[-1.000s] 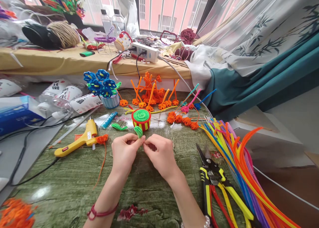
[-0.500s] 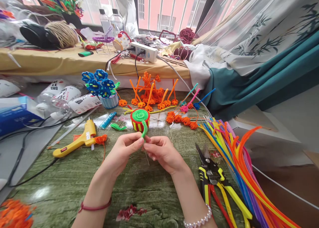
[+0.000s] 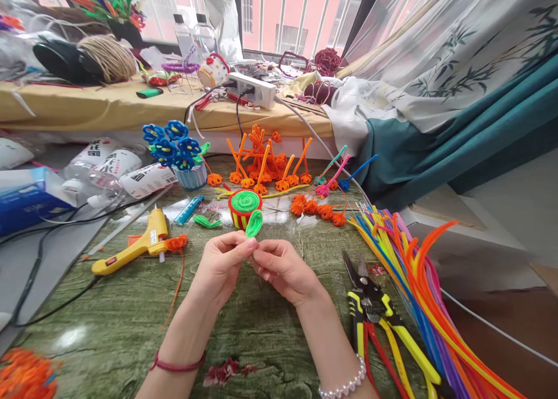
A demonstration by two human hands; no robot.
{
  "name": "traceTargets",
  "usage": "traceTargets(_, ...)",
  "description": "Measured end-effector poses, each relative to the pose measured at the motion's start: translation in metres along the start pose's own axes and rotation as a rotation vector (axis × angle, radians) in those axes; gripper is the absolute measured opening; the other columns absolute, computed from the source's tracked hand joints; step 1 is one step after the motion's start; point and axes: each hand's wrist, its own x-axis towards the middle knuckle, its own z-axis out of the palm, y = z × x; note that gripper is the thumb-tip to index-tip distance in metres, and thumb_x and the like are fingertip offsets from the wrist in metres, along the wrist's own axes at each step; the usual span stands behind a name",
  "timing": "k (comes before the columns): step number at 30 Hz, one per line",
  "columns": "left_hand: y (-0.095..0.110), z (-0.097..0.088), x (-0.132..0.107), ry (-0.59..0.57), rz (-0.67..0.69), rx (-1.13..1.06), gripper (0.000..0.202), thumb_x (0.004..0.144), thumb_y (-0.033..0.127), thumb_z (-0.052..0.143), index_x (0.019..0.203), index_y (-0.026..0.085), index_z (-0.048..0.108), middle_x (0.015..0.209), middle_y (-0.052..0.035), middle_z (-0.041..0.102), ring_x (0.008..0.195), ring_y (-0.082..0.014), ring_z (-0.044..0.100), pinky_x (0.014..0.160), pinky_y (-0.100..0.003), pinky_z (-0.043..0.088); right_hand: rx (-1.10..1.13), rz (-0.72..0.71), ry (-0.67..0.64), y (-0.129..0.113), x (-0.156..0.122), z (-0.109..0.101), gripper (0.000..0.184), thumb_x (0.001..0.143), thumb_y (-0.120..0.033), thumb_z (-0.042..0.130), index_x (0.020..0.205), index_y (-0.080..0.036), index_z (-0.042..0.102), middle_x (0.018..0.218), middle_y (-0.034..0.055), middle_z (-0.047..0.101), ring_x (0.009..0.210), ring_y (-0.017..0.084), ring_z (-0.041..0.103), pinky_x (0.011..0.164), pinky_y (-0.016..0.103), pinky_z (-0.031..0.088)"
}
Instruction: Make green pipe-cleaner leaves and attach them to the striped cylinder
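Between my two hands stands a green pipe-cleaner leaf, its looped blade pointing up. My left hand pinches its lower end between thumb and forefinger. From the other side my right hand closes on the same end, fingers curled; the tip is hidden in the grip. Just behind the leaf sits a small round pot with red and yellow stripes and a green spiral top. Another green leaf lies on the table, left of the pot.
At left lies a yellow glue gun with its cord. Black-and-yellow pliers and bundled pipe cleaners are at right. Orange pipe-cleaner flowers and a pot of blue flowers stand behind. A power strip rests on the ledge.
The green piece has turned in my fingers, from a narrow edge-on strip to a wider open leaf loop. My left forearm has shifted slightly right.
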Motion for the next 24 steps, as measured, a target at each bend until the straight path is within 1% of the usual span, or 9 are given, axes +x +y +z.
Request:
traceTargets(2,-0.001,-0.001,0.001,0.040,-0.004,0.010,0.020,0.082,0.015,0.074,0.066,0.013,0.062,0.062,0.0071,0.060,0.057,-0.0086,0.058,0.053,-0.022,0.048,-0.042,-0.038,0.054,0.000,0.001,0.000,0.030,0.057,-0.041,0.090,0.060,-0.017,0.073,0.050,-0.0054,0.056,0.045,0.005,0.039,0.043,0.020,0.028)
traceTargets(4,-0.002,-0.001,0.003,0.070,-0.011,0.023,0.021,0.084,0.014,0.072,0.067,0.013,0.062,0.062,0.0073,0.060,0.056,-0.0086,0.059,0.054,-0.022,0.049,-0.090,-0.075,0.100,0.001,0.002,0.001,0.029,0.059,-0.041,0.089,0.061,-0.017,0.074,0.051,-0.0045,0.057,0.046,0.006,0.041,0.043,0.020,0.030)
traceTargets(8,-0.004,0.001,0.004,0.128,0.004,0.046,0.022,0.087,0.017,0.070,0.068,0.014,0.061,0.063,0.0070,0.060,0.057,-0.0091,0.060,0.055,-0.023,0.051,-0.205,-0.151,0.177,0.001,0.002,0.002,0.030,0.062,-0.045,0.086,0.064,-0.017,0.075,0.051,-0.0038,0.058,0.047,0.008,0.043,0.044,0.022,0.033)
traceTargets(12,-0.007,0.002,0.005,0.187,0.036,0.087,0.025,0.088,0.020,0.069,0.066,0.014,0.059,0.062,0.0072,0.059,0.058,-0.0098,0.060,0.058,-0.025,0.052,-0.384,-0.237,0.238,0.002,0.002,0.002,0.030,0.067,-0.044,0.082,0.063,-0.017,0.073,0.052,-0.0027,0.058,0.047,0.010,0.045,0.046,0.024,0.035)
traceTargets(15,-0.009,0.002,0.005,0.230,0.055,0.128,0.024,0.090,0.024,0.068,0.069,0.015,0.060,0.064,0.0064,0.060,0.059,-0.0104,0.061,0.059,-0.026,0.052,-0.562,-0.316,0.287,0.003,0.001,0.002,0.022,0.074,-0.036,0.077,0.065,-0.018,0.071,0.057,-0.0014,0.058,0.050,0.012,0.046,0.049,0.026,0.034)
traceTargets(18,-0.014,0.001,0.005,0.265,0.064,0.171,0.023,0.091,0.028,0.067,0.073,0.014,0.062,0.068,0.0050,0.062,0.062,-0.0114,0.062,0.061,-0.028,0.054,-0.740,-0.403,0.310,0.004,-0.001,0.004,0.014,0.079,-0.023,0.069,0.066,-0.020,0.071,0.062,-0.0003,0.057,0.056,0.014,0.046,0.056,0.029,0.033)
traceTargets(21,-0.019,0.000,0.006,0.292,0.069,0.206,0.022,0.091,0.029,0.066,0.076,0.014,0.063,0.072,0.0039,0.064,0.065,-0.0122,0.063,0.063,-0.029,0.054,-0.846,-0.463,0.309,0.007,-0.002,0.006,0.020,0.081,-0.014,0.062,0.064,-0.022,0.068,0.065,-0.0001,0.051,0.063,0.017,0.044,0.064,0.032,0.033)
traceTargets(24,-0.018,-0.002,0.007,0.271,0.045,0.227,0.022,0.091,0.030,0.066,0.076,0.014,0.063,0.072,0.0039,0.064,0.064,-0.0122,0.063,0.062,-0.028,0.054,-0.855,-0.472,0.311,0.010,-0.002,0.006,0.023,0.082,-0.011,0.059,0.061,-0.021,0.064,0.066,-0.0003,0.047,0.066,0.018,0.042,0.069,0.033,0.033)
